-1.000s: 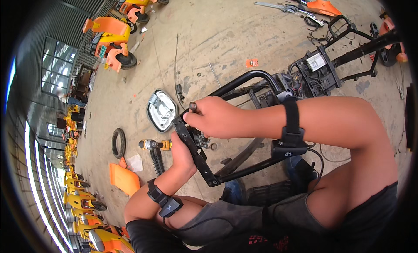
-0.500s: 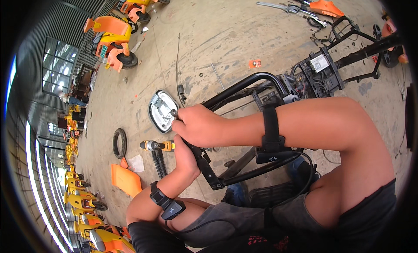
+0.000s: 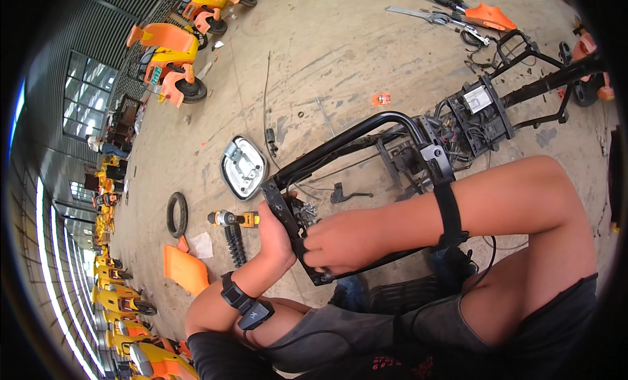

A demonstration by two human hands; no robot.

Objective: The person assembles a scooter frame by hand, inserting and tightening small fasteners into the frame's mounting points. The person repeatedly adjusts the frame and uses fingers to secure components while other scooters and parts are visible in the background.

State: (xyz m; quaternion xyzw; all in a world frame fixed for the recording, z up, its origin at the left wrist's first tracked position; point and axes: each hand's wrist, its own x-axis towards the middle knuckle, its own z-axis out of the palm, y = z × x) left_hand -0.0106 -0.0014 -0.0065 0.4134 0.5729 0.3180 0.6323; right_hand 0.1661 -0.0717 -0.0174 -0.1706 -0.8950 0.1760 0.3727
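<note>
A black tubular scooter frame (image 3: pixel 353 134) lies across in front of me, its flat end plate (image 3: pixel 281 206) toward the left. My left hand (image 3: pixel 275 233) is closed around the outer side of this plate, with part of its fingers hidden behind it. Several small metal pieces, perhaps screws, form a cluster (image 3: pixel 305 213) at the plate's inner side, beside the left fingers. My right hand (image 3: pixel 340 242) is closed against the plate's inner side near its lower end. The curled fingers hide whatever they pinch.
On the floor lie a pale-lined shell (image 3: pixel 244 167), a yellow power drill (image 3: pixel 245 219), a black spring shock absorber (image 3: pixel 235 246), a tire (image 3: pixel 176 214), an orange panel (image 3: pixel 185 269) and a black lever (image 3: pixel 350 193). Wiring and a box (image 3: pixel 481 108) sit on the frame's right. Yellow scooters (image 3: pixel 171 53) stand left.
My right hand has moved from the plate's far end down to its inner side, nearer me. The dark round-ended piece at its fingers no longer shows. The small metal cluster has come into view.
</note>
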